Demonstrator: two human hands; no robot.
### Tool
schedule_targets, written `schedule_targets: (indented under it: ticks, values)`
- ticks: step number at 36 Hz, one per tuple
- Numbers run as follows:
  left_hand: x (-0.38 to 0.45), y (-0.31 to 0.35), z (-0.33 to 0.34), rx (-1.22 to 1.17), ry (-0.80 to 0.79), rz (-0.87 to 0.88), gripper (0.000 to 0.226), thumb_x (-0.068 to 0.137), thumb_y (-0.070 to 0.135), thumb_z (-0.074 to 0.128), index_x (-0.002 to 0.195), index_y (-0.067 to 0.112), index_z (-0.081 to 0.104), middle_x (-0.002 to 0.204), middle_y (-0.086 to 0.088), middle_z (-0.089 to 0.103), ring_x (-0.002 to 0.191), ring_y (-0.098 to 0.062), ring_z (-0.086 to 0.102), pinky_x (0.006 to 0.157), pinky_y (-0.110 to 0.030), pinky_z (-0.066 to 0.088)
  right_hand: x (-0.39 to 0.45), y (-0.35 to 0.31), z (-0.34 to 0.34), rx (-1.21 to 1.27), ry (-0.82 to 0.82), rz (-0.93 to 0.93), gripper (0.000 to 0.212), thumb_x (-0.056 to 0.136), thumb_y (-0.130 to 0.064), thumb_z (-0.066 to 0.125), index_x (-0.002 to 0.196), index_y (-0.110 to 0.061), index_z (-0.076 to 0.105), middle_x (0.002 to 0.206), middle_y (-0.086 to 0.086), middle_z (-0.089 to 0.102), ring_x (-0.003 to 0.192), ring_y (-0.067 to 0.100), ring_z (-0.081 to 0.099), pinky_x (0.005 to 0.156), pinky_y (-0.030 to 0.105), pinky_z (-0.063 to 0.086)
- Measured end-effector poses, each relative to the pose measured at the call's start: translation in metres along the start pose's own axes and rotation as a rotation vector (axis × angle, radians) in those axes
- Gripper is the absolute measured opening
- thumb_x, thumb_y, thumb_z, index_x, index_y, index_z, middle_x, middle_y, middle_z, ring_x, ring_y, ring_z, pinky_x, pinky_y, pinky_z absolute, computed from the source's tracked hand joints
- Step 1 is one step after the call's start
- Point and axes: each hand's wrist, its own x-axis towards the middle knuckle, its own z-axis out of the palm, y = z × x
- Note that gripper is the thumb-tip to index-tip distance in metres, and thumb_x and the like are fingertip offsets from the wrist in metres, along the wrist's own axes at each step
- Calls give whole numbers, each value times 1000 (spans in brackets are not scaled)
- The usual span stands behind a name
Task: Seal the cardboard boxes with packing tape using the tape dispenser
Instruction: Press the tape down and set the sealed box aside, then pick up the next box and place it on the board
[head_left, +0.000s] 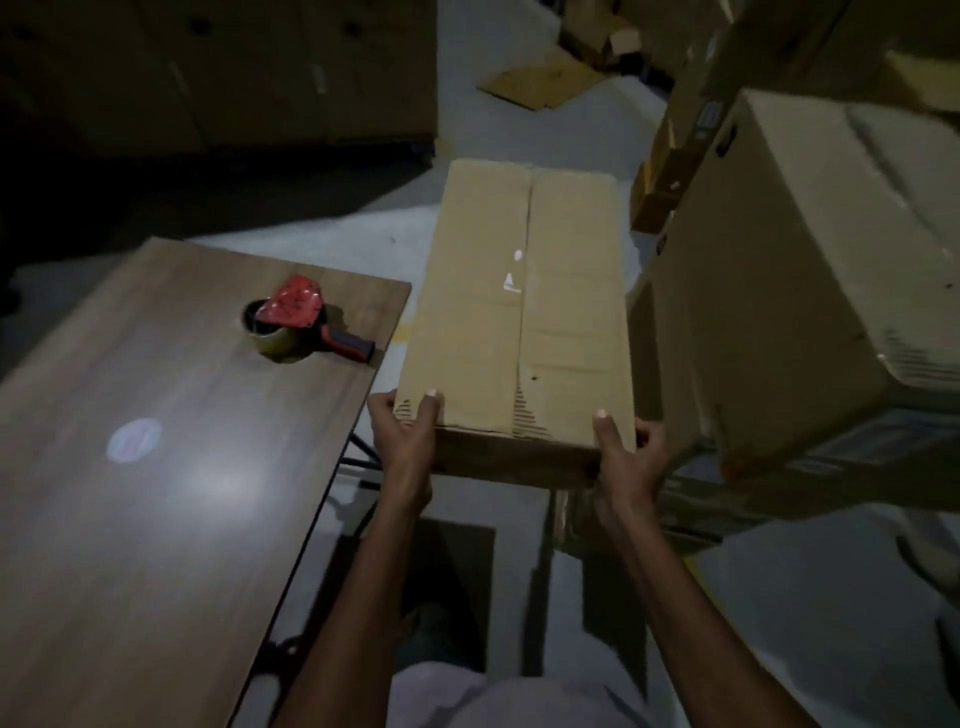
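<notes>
A closed brown cardboard box (519, 306) hangs in the air between the table and a stack of boxes, its two top flaps meeting along a centre seam. My left hand (402, 436) grips its near left corner, thumb on top. My right hand (626, 457) grips the near right corner the same way. A red tape dispenser (301, 325) with a roll of tape lies on the wooden table (156, 467), to the left of the box and apart from both hands.
Large cardboard boxes (800, 275) are stacked close on the right. Flattened cardboard (540, 83) lies on the grey floor at the back. Dark cabinets (218, 73) stand at the far left. A round sticker (132, 439) sits on the tabletop.
</notes>
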Motion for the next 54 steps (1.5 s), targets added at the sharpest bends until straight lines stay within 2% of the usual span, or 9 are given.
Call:
schedule_targets:
  ticks: [9, 14, 18, 25, 29, 34, 47, 50, 54]
  values:
    - [-142, 22, -52, -100, 258, 195, 34, 92, 19, 75, 106, 13, 45, 97, 3, 61, 73, 7, 60, 66, -15, 51, -71, -32, -86, 80, -205, -200, 31, 93, -22, 79, 107, -12, 53, 107, 8, 63, 101, 26, 64, 83, 42, 58]
    - [-198, 32, -95, -158, 430, 211, 36, 91, 24, 77, 109, 15, 46, 105, 2, 61, 88, -5, 64, 68, -19, 55, -114, -47, -100, 70, -396, -225, 33, 95, -25, 77, 111, -10, 51, 107, 4, 60, 110, 36, 64, 87, 61, 59]
    - [-227, 34, -139, -126, 542, 186, 42, 92, 31, 75, 114, 17, 42, 116, -2, 58, 105, -19, 62, 85, -37, 57, -145, -55, -84, 69, -562, -241, 34, 95, -25, 77, 108, -9, 50, 107, 2, 58, 109, 41, 62, 78, 65, 59]
    - [-235, 26, -205, -113, 779, 146, 45, 92, 35, 74, 115, 16, 39, 122, -10, 57, 101, -17, 59, 64, -13, 50, -186, -65, -2, -13, -904, -262, 32, 94, -24, 78, 101, -10, 51, 103, 1, 59, 101, 35, 62, 76, 59, 57]
    - [-221, 17, -232, -77, 888, 81, 45, 91, 38, 74, 109, 16, 40, 117, -12, 57, 101, -24, 60, 69, -26, 50, -205, -68, 69, -86, -1051, -274, 34, 92, -20, 79, 115, -7, 57, 117, 12, 64, 113, 39, 62, 80, 49, 53]
    - [-198, 15, -251, -37, 895, -70, 45, 91, 40, 73, 110, 18, 39, 116, -9, 55, 104, -28, 61, 82, -58, 59, -214, -67, 148, -210, -1106, -285, 20, 94, -15, 73, 106, -12, 58, 118, 17, 63, 114, 39, 61, 94, 55, 54]
    - [-118, 80, -250, 436, 688, -316, 82, 86, 27, 74, 141, 13, 15, 144, -18, 30, 118, -38, 50, 91, -49, 54, -181, -72, 248, -299, -981, -236, 29, 95, -15, 72, 122, -8, 64, 122, 12, 65, 107, 25, 59, 93, 37, 50]
    - [-94, 93, -234, 569, 764, -257, 93, 83, 25, 75, 149, 21, 9, 156, -14, 13, 131, -42, 37, 99, -52, 45, -168, -77, 268, -303, -993, -359, 22, 97, -14, 70, 117, -5, 67, 112, 7, 66, 102, 21, 58, 87, 29, 43]
    - [-53, 103, -207, 819, 819, -204, 98, 82, 53, 74, 152, 23, 12, 162, -14, 3, 149, -46, 7, 116, -69, 18, -162, -79, 292, -299, -1115, -479, 16, 102, -11, 61, 117, -7, 65, 100, -7, 58, 106, 22, 59, 93, 38, 51]
